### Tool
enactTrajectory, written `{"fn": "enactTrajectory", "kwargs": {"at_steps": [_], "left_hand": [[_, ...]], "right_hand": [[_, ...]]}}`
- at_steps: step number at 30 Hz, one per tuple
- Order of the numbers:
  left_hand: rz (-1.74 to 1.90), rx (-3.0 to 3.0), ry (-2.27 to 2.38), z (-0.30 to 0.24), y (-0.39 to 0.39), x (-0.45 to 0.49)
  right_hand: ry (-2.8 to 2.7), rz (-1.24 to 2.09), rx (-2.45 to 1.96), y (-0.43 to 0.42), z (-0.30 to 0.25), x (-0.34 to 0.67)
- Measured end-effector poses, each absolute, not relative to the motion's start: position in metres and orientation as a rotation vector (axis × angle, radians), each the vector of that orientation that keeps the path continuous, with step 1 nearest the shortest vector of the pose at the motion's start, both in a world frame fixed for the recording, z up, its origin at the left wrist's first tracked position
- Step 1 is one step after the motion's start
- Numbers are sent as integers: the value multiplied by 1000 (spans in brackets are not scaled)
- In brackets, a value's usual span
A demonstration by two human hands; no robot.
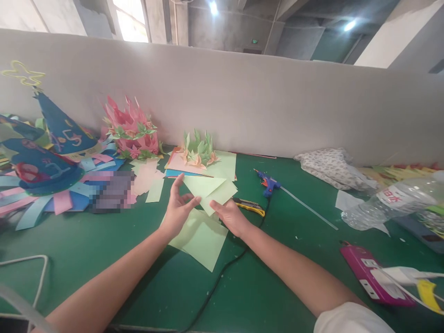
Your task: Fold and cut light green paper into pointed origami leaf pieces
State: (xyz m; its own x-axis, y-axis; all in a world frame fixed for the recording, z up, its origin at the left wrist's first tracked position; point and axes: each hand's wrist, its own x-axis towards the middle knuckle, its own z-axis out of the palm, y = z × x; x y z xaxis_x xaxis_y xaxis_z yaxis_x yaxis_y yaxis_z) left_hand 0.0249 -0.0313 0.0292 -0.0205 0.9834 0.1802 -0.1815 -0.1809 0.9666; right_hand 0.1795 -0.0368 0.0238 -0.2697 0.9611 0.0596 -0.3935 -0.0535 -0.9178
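blue cone hat [61,126] shows a "5".

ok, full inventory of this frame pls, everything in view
folded paper: 1, light green, held over the table
paper sheets: a few, light green, flat on table under it
green origami cluster: 1, green and orange, on coloured sheets at the back
pink origami cluster: 1, pink with green, left of it
cone hats: 2, blue, far left
glue gun: 1, blue, right of the coloured sheets
utility knife: 1, yellow and black, just in front of glue gun
water bottle: 1, clear, right edge
cloth: 1, patterned white, back right
power strip: 1, magenta, front right
left hand: 1, fingers open, thumb on folded paper
right hand: 1, gripping folded paper's lower edge
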Motion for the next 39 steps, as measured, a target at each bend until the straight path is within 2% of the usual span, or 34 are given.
{"fn": "enactTrajectory", "kwargs": {"at_steps": [3,6,11,14,17,23,33,39], "left_hand": [[1314,1219,989,28,-35,30],[1242,1213,1000,29,-29,24],[1407,1317,1313,30,-9,-3],[1234,1602,1308,30,-3,-13],[927,2016,1194,31,-7,-12],[589,2519,1107,31,-16,-5],[528,2496,1013,29,-19,-6],[513,2575,964,25,-11,-5]], "right_hand": [[-1000,1472,-889,-38,19,175],[-1098,1148,-1033,-33,20,183],[-1856,322,-1056,-28,28,205],[-2284,-63,-923,-31,27,205],[-2483,-222,-834,-33,22,199],[-2627,-128,-550,-21,17,209],[-2713,276,-419,-22,9,213],[-2713,640,-479,-23,29,215]]}}
